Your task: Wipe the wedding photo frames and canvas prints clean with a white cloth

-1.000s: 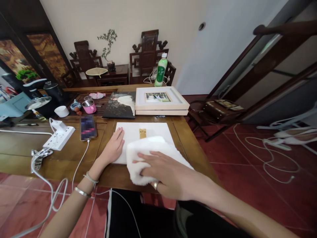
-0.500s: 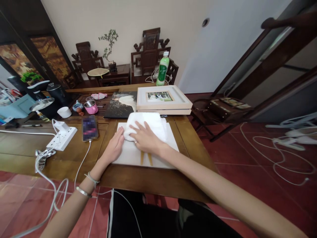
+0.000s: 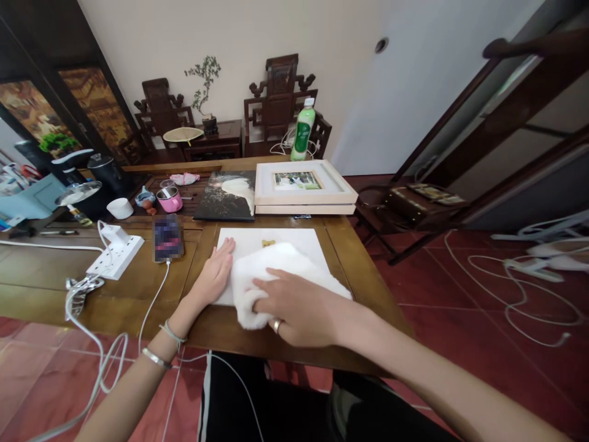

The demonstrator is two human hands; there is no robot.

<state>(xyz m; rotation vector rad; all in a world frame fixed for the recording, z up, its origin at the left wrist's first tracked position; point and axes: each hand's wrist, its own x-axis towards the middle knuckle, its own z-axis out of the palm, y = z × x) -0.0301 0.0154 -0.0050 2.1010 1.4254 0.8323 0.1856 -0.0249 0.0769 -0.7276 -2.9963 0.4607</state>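
A white board (image 3: 294, 235) lies flat near the table's front edge. My left hand (image 3: 217, 268) rests along its left side, fingers stretched out and holding nothing. Under my right hand (image 3: 299, 307) is a bunched, fluffy white cloth (image 3: 280, 261); the fingers curl into it and press it down over the front part of the board. The tip of a yellow-brown mark or shape (image 3: 268, 244) shows just beyond the cloth, and the cloth hides the rest.
Behind the board are a white picture frame (image 3: 338, 184) and a dark panel with a white bird (image 3: 207, 199). A green bottle (image 3: 302, 130) stands behind them. To the left are a phone (image 3: 168, 239), a pink cup (image 3: 169, 199) and a white power strip (image 3: 115, 255) with cables.
My right hand has slid the cloth toward me, from the back of the board to its front edge. The yellow-brown shape's far end is now uncovered. My left hand stays put.
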